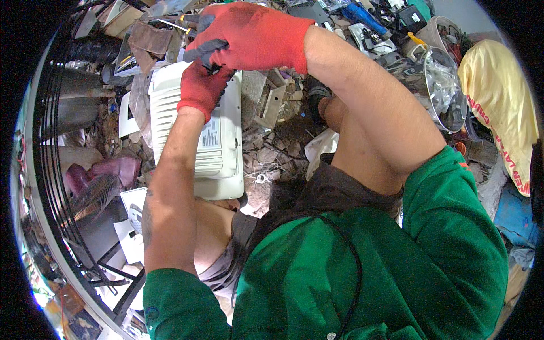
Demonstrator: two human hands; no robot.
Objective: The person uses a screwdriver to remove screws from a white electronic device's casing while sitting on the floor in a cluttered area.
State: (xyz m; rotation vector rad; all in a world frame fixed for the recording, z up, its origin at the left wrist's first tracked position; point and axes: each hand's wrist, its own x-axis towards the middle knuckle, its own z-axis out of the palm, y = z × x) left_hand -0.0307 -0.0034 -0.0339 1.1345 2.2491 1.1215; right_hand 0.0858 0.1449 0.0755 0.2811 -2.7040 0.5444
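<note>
A white plastic appliance casing (218, 175) with ribbed vents and a printed label stands upright between my legs. My left hand (205, 89), in a red glove with dark fingertips, is over its upper part with the fingers bent together; what they pinch, if anything, is hidden. Just above it, my right hand (252, 38), gloved the same way, is closed, its fingers close to the left ones. From its left side sticks a thin metal shaft with yellow and black parts, which looks like a screwdriver (173, 25). The screwdriver's far end is hard to make out.
Scrap and rubble cover the ground. At right are a clear bucket (443, 90) of plastic waste and a yellow sack (498, 85). Black metal bars (52, 147) run along the left, near a maroon boot-like object (116, 170). A bin (127, 65) holds scraps.
</note>
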